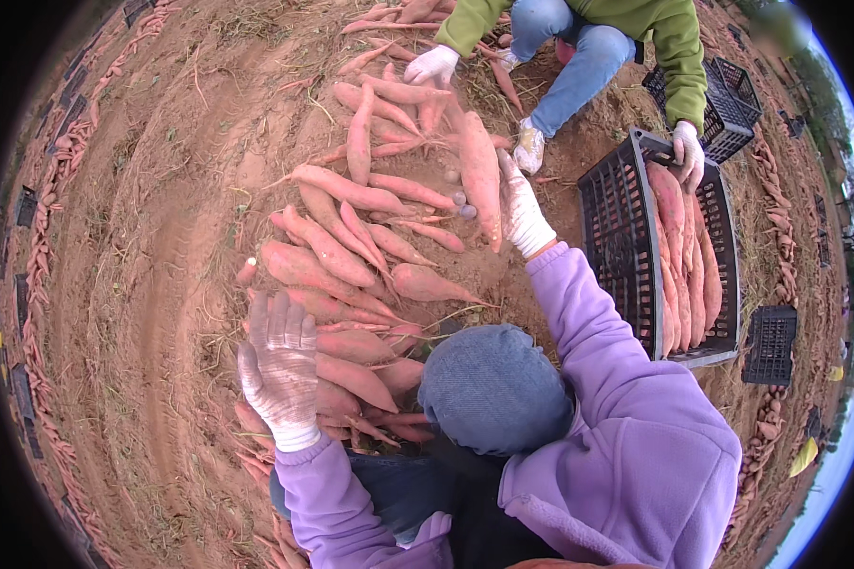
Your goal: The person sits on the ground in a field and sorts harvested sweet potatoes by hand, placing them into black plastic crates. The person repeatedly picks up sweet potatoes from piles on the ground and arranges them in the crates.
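A large sweet potato (480, 174) is in my right hand (528, 213). The glove's fingertips show along its far side, so part of that hand is hidden behind it. My left hand (279, 366), also in a pale, soil-stained knit glove, is raised with its fingers up and holds nothing. Beneath and beside it lies a heap of sweet potatoes (356, 347) on the soil. More loose sweet potatoes (349, 186) spread ahead of me. To the right of my right arm stands a black plastic crate (615, 235), tilted in view, with several sweet potatoes (683, 263) inside lengthwise.
Opposite me crouches a co-worker in a green top. One gloved hand (433, 65) is over the sweet potatoes; the other (688, 156) reaches to the crate's far end. More black crates (729, 107) and another crate (770, 345) stand at right. Bare soil (164, 284) stretches left.
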A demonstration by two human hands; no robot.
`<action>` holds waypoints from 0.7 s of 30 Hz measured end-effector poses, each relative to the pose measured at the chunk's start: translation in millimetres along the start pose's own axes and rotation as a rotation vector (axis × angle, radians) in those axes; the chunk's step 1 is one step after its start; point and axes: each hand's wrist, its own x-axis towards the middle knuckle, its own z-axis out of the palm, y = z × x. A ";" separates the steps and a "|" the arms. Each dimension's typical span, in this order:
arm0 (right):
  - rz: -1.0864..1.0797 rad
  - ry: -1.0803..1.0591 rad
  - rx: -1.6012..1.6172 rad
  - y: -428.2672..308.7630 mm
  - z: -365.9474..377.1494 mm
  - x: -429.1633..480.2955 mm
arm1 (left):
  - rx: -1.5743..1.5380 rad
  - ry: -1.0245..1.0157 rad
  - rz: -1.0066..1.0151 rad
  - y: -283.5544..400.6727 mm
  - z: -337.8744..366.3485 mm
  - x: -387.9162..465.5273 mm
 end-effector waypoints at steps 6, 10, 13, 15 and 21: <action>-0.024 0.214 -0.315 -38.6 -4.1 -101.7 | 0.089 0.011 -0.084 -3.4 8.1 9.7; -0.106 0.258 -0.499 -85.6 -12.9 -186.5 | 0.028 0.135 -0.060 -12.8 18.6 11.7; -0.182 0.097 -0.261 -134.8 -17.4 -262.6 | 0.061 0.137 -0.065 -16.1 23.9 11.3; -0.261 -0.009 0.009 -154.0 -20.0 -320.1 | 0.048 0.197 -0.073 -18.0 25.5 11.5; -0.321 0.848 -0.537 -167.5 -83.9 -412.8 | 0.127 0.169 -0.063 -27.0 22.6 12.2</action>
